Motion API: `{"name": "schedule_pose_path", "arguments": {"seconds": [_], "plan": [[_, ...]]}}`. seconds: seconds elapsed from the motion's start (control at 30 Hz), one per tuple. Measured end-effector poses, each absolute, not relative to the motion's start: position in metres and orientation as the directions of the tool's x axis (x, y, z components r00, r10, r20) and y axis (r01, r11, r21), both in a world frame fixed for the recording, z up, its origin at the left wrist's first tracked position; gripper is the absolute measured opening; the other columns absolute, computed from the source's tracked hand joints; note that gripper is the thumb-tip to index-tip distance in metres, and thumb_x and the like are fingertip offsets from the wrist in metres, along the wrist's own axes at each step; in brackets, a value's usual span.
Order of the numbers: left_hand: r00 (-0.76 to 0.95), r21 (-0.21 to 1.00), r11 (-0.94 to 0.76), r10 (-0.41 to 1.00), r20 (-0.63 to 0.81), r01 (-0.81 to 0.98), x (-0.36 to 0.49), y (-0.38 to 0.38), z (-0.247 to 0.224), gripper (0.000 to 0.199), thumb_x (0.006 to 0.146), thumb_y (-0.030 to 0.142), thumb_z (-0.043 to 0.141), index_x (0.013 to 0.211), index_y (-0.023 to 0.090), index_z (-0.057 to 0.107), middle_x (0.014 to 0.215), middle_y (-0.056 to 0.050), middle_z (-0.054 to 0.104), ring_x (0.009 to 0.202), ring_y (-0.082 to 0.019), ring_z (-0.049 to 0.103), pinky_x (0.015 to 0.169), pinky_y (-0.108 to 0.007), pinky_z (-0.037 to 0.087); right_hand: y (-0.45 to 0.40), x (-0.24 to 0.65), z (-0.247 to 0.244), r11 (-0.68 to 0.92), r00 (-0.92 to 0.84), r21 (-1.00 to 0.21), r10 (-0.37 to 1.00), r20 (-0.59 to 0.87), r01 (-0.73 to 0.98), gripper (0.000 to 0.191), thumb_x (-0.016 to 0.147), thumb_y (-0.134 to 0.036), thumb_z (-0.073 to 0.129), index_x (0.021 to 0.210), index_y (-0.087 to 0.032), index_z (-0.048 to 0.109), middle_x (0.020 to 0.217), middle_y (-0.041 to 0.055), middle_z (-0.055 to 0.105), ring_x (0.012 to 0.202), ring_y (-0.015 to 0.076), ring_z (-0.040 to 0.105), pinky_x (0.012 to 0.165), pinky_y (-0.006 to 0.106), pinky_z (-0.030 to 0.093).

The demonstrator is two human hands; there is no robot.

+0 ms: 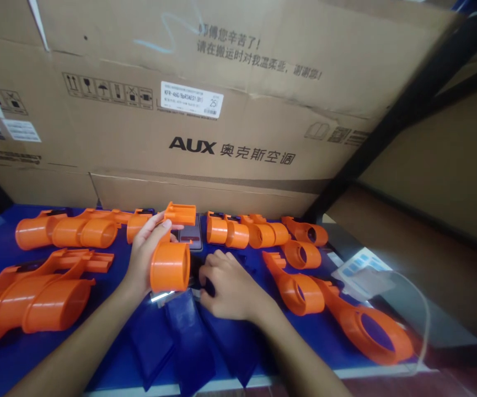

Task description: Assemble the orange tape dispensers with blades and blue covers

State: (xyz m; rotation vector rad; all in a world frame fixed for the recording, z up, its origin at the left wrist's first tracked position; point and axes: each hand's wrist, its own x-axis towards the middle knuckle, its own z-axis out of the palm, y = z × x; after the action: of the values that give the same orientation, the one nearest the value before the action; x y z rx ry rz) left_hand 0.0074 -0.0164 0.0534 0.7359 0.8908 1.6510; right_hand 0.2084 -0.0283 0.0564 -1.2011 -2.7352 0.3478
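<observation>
My left hand [141,256] is closed round an orange plastic part [169,269], which has a wide ring at the bottom and a small ribbed piece at the top. The part is raised above the blue tabletop [116,342]. Just to its right, my right hand [230,284] is low over the table with its fingers curled in. Something dark lies at those fingertips, but I cannot make out what it is. Several flat dark blue pieces [191,342] lie fanned out below both hands. Behind the held part sits a flat phone-like object [192,234], partly hidden.
Similar orange parts stand in a group at left [56,306], in a back row [225,231], and down the right side [379,336]. A large cardboard box [238,121] walls off the back. A black metal post [370,149] slants at right, near papers [362,270].
</observation>
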Motion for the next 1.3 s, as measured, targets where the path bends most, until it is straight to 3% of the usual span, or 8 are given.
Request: {"name": "schedule_pose_path", "arguments": {"seconds": [0.33,0.67,0.8,0.93,1.07,1.13,1.2,1.3], "plan": [[-0.227,0.845,-0.155,0.973,0.041,-0.511,0.007,-0.018,0.056,0.043,0.077,0.043,0.079,0.109,0.017,0.065,0.093,-0.008,0.074,0.060,-0.012,0.061,0.057,-0.024,0.054,-0.023,0.201,0.046,0.656,-0.676,-0.227,0.736,-0.019,0.720,0.014,0.085,-0.031,0.070,0.090,-0.018,0.069,0.096,0.0075,0.060,0.092,0.0225,0.049,0.079,0.034,0.033],[-0.226,0.854,-0.137,0.974,0.023,-0.502,0.009,-0.018,0.054,0.049,0.077,0.042,0.080,0.116,0.018,0.064,0.091,-0.007,0.075,0.063,-0.013,0.062,0.058,-0.023,0.053,-0.011,0.212,0.039,0.651,-0.672,-0.341,0.737,0.071,0.678,0.004,0.088,-0.021,0.069,0.090,-0.019,0.066,0.095,0.0054,0.063,0.091,0.0205,0.053,0.080,0.031,0.039],[-0.226,0.847,-0.117,0.974,-0.004,-0.518,0.011,-0.020,0.053,0.047,0.074,0.043,0.082,0.109,0.017,0.066,0.089,-0.005,0.074,0.060,-0.011,0.061,0.056,-0.021,0.050,-0.006,0.220,0.048,0.656,-0.652,-0.411,0.738,0.174,0.633,0.002,0.090,-0.019,0.066,0.089,-0.020,0.064,0.089,0.0040,0.063,0.090,0.0202,0.056,0.081,0.031,0.042],[-0.186,0.852,-0.084,0.982,-0.016,-0.517,0.016,-0.021,0.047,0.038,0.073,0.044,0.082,0.095,0.017,0.066,0.073,0.000,0.068,0.056,-0.011,0.059,0.055,-0.021,0.048,-0.004,0.225,0.054,0.605,-0.496,-0.597,0.789,0.361,0.527,0.009,0.100,-0.027,0.055,0.095,-0.022,0.061,0.081,0.0004,0.063,0.076,0.0166,0.059,0.072,0.028,0.044],[-0.115,0.900,-0.042,0.993,-0.009,-0.433,0.021,-0.024,0.042,0.037,0.076,0.048,0.078,0.092,0.017,0.064,0.063,0.001,0.066,0.054,-0.012,0.058,0.053,-0.020,0.046,-0.004,0.226,0.052,0.500,-0.204,-0.759,0.865,0.458,0.416,0.018,0.101,-0.040,0.054,0.100,-0.023,0.061,0.055,-0.0068,0.049,0.048,0.0131,0.047,0.051,0.026,0.037],[-0.097,0.913,-0.038,0.995,-0.001,-0.407,0.023,-0.028,0.041,0.038,0.078,0.050,0.077,0.094,0.018,0.064,0.064,0.000,0.067,0.053,-0.013,0.058,0.053,-0.021,0.045,-0.005,0.224,0.051,0.487,-0.099,-0.818,0.871,0.481,0.306,0.020,0.097,-0.043,0.061,0.100,-0.023,0.063,0.059,-0.0044,0.057,0.050,0.0138,0.052,0.051,0.026,0.041],[-0.084,0.918,-0.051,0.996,0.020,-0.393,0.026,-0.030,0.041,0.039,0.079,0.049,0.077,0.099,0.018,0.065,0.068,-0.001,0.068,0.055,-0.013,0.059,0.054,-0.022,0.046,-0.007,0.222,0.052,0.484,-0.042,-0.861,0.874,0.484,0.157,0.023,0.092,-0.044,0.068,0.101,-0.023,0.065,0.075,0.0015,0.069,0.061,0.0167,0.063,0.055,0.028,0.049],[-0.039,0.930,-0.059,0.998,0.048,-0.364,0.028,-0.032,0.038,0.041,0.080,0.047,0.077,0.108,0.019,0.067,0.079,-0.003,0.071,0.061,-0.014,0.062,0.057,-0.023,0.048,-0.010,0.218,0.054,0.476,-0.010,-0.880,0.880,0.476,-0.006,0.022,0.089,-0.042,0.071,0.099,-0.023,0.067,0.080,0.0030,0.070,0.066,0.0174,0.066,0.061,0.029,0.054]]}}
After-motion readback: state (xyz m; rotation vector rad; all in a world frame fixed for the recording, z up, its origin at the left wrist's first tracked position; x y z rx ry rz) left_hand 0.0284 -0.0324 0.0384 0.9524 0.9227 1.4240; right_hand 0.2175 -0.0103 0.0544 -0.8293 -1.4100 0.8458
